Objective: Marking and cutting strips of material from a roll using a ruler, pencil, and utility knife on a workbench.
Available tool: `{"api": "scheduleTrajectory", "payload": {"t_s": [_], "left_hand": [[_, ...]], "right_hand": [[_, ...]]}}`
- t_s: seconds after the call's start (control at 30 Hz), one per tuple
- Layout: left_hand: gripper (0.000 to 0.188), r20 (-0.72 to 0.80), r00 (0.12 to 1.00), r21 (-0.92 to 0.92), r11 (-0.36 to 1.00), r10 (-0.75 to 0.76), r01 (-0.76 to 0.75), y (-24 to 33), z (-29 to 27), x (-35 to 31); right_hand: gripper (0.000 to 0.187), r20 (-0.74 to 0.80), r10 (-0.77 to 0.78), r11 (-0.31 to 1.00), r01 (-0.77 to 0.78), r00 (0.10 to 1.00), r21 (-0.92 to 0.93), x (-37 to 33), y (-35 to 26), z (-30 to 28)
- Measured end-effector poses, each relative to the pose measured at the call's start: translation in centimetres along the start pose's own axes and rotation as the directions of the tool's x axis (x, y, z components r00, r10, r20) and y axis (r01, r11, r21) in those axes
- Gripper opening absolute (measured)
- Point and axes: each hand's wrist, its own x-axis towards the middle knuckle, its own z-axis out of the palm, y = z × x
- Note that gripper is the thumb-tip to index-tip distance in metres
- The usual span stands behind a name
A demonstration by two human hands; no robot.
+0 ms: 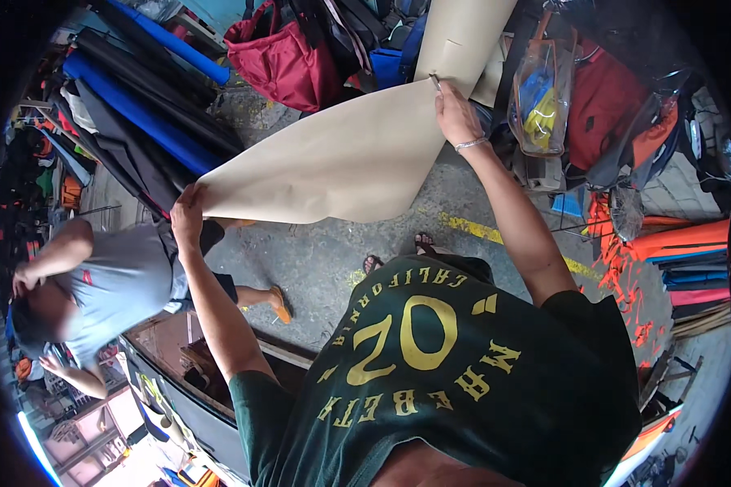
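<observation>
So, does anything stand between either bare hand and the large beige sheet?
Nothing visible does: the left hand pinches one corner of the large beige sheet; the right hand, holding a slim metallic tool, is at its opposite end.

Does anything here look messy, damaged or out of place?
Yes: bright orange scraps lie strewn across the concrete floor at the right, near stacked coloured material, looking like unswept litter. The beige sheet between the left hand and right hand sags, but shows no obvious tear.
</observation>
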Motion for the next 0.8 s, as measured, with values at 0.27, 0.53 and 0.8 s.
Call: {"api": "scheduleTrajectory", "payload": {"t_s": [0.27, 0.53, 0.8], "left_hand": [[0.028, 0.004, 0.998, -0.037, 0.997, -0.069, 0.069, -2.7, -0.6, 1.1], [0.036, 0.084, 0.986, 0.034, 0.99, -0.142, 0.14, -0.3, -1.0, 0.7], [0.039, 0.09, 0.984, 0.064, 0.986, -0.157, 0.151, -1.2, -1.1, 0.7]], "right_hand": [[0.021, 0.038, 0.057, 0.998, -0.058, 0.998, 0.018, 1.9, -0.5, 1.2], [0.021, 0.042, 0.123, 0.985, -0.127, 0.992, 0.119, -3.2, 2.7, 4.5], [0.019, 0.267, 0.371, 0.854, -0.44, 0.889, 0.278, -4.1, 1.6, 5.3]]}}
